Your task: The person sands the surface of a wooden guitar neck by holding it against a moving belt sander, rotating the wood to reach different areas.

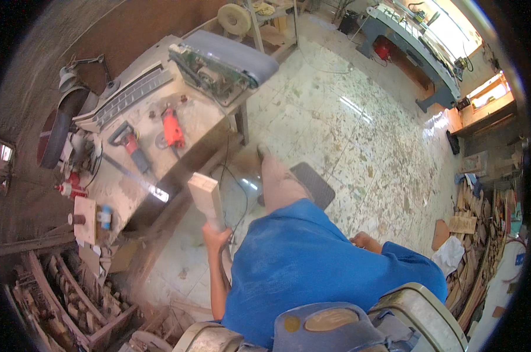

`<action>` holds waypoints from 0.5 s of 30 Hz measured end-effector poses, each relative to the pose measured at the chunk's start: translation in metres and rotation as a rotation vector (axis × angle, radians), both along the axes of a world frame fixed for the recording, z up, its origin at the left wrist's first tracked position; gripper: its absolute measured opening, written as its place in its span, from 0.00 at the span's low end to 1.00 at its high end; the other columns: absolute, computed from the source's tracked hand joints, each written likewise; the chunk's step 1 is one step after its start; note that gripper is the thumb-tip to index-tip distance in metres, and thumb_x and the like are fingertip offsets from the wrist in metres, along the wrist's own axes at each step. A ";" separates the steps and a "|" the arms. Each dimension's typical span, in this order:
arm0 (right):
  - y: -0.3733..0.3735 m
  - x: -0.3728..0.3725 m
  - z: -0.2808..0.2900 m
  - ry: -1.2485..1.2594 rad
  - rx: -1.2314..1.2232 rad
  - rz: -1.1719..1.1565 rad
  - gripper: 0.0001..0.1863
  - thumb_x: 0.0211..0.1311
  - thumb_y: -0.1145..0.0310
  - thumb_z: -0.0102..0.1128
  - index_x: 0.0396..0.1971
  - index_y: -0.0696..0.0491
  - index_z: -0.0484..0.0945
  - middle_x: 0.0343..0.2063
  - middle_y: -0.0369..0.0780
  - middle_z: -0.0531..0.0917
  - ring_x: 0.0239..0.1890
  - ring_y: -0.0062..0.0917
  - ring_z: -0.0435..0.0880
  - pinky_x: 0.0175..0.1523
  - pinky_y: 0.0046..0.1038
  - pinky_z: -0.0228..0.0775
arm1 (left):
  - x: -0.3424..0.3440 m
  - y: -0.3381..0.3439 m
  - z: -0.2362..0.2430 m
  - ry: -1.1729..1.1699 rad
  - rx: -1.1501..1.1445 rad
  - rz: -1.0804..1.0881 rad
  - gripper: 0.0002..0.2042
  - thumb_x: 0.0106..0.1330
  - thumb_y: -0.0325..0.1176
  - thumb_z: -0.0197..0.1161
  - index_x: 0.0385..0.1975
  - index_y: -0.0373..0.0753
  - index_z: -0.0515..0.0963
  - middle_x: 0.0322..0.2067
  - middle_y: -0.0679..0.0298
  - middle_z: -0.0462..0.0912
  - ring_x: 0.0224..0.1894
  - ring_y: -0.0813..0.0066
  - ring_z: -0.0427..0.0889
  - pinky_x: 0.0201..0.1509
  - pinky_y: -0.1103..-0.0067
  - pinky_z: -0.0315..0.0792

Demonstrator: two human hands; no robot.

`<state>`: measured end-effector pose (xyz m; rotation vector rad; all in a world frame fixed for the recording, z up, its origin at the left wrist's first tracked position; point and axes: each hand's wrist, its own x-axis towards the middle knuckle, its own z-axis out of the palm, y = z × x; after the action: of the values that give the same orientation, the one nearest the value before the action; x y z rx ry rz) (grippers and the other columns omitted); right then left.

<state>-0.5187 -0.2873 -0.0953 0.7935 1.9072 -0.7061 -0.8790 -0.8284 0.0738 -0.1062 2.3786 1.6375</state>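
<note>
A pale wooden board (204,193) stands out upward from my left hand (217,237), whose fingers are wrapped round its lower part. On the workbench (127,208) beside it lie a red power tool (173,128) and a red and grey power tool (136,152), with a long metal strip (124,173) near them. My right hand (362,240) shows at the right of my blue shirt, fingers curled; whatever is in it, if anything, is hidden by my body and too small to make out.
A belt sander (212,73) occupies the bench's far end. A grey machine table (412,47) stands at the back right. Timber offcuts (482,246) are stacked along the right wall, wooden pieces (72,293) fill the lower left. A cable (242,193) and dark mat (318,185) lie on the floor.
</note>
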 end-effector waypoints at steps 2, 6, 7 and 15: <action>0.004 -0.093 0.006 -0.037 -0.030 -0.022 0.20 0.66 0.53 0.61 0.34 0.58 0.83 0.29 0.48 0.86 0.23 0.33 0.87 0.31 0.35 0.80 | -0.029 0.012 -0.016 0.055 -0.012 0.024 0.17 0.42 0.32 0.71 0.31 0.29 0.78 0.24 0.60 0.81 0.27 0.71 0.80 0.33 0.71 0.74; 0.048 -0.297 0.004 0.320 -0.135 0.144 0.23 0.67 0.48 0.58 0.37 0.56 0.83 0.32 0.49 0.86 0.31 0.36 0.87 0.40 0.39 0.78 | -0.099 0.056 -0.049 0.123 0.043 0.100 0.14 0.41 0.28 0.71 0.28 0.37 0.74 0.22 0.68 0.74 0.26 0.76 0.75 0.32 0.76 0.71; 0.071 -0.347 0.001 0.469 -0.156 0.215 0.23 0.66 0.48 0.58 0.37 0.56 0.83 0.33 0.49 0.86 0.35 0.36 0.87 0.44 0.40 0.77 | -0.123 0.069 -0.051 0.145 0.102 0.130 0.15 0.42 0.27 0.71 0.28 0.38 0.73 0.22 0.69 0.72 0.26 0.77 0.74 0.32 0.77 0.70; 0.118 -0.487 0.078 0.327 -0.078 -0.215 0.22 0.69 0.46 0.58 0.46 0.51 0.81 0.35 0.38 0.83 0.33 0.26 0.83 0.34 0.33 0.78 | -0.161 0.120 -0.044 0.301 0.048 0.088 0.16 0.47 0.26 0.69 0.31 0.42 0.67 0.25 0.70 0.67 0.25 0.80 0.68 0.31 0.81 0.65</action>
<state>-1.0056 -0.1691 -0.0177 0.8841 2.0868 -1.0923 -1.0401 -0.7083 0.0296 0.0492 2.5821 1.8665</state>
